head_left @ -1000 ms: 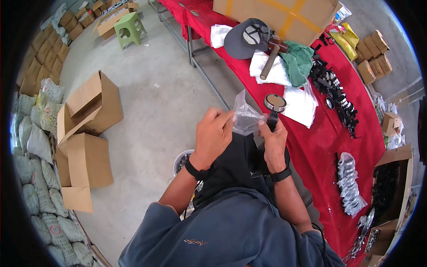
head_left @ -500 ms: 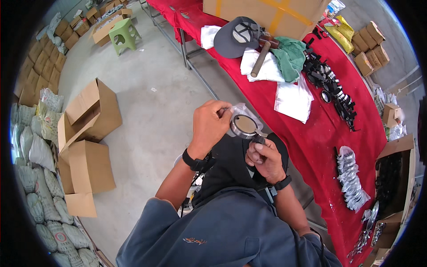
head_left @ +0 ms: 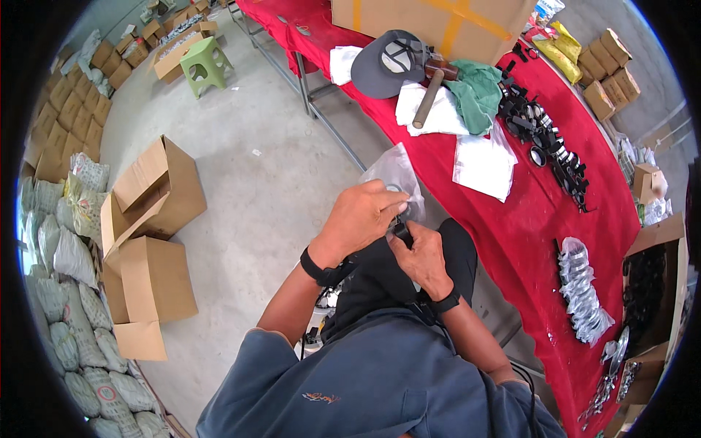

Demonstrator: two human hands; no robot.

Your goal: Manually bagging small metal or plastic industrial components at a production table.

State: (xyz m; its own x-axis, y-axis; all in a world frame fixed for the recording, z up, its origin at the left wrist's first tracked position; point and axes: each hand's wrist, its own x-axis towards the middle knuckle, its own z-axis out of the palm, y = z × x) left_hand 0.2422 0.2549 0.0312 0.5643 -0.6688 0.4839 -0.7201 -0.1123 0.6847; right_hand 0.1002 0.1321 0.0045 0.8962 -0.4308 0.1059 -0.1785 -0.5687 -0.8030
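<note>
Over my lap, my left hand (head_left: 363, 219) pinches a clear plastic bag (head_left: 395, 174), which stands up beyond the fingers. Close beside it, my right hand (head_left: 425, 260) grips the black stem (head_left: 401, 232) of a round metal-rimmed piece that looks like a small mirror. My left fingers and the bag hide most of its disc. On the red-covered table (head_left: 467, 212) to the right lies a row of black pieces with round metal rims (head_left: 544, 139). A stack of flat white bags (head_left: 485, 166) lies near the table edge.
The table also bears a grey cap (head_left: 387, 64), a hammer (head_left: 429, 98), a green cloth (head_left: 475, 95), a large carton (head_left: 431, 25) and bagged round pieces (head_left: 582, 292). Open cartons (head_left: 157, 277) stand on the floor at left, beside stacked sacks (head_left: 80, 314). A green stool (head_left: 207, 67) stands farther off.
The round piece, earlier in plain sight between my hands, is now mostly hidden behind my left fingers and the bag. The bag stands more spread out, and my hands have drawn closer together.
</note>
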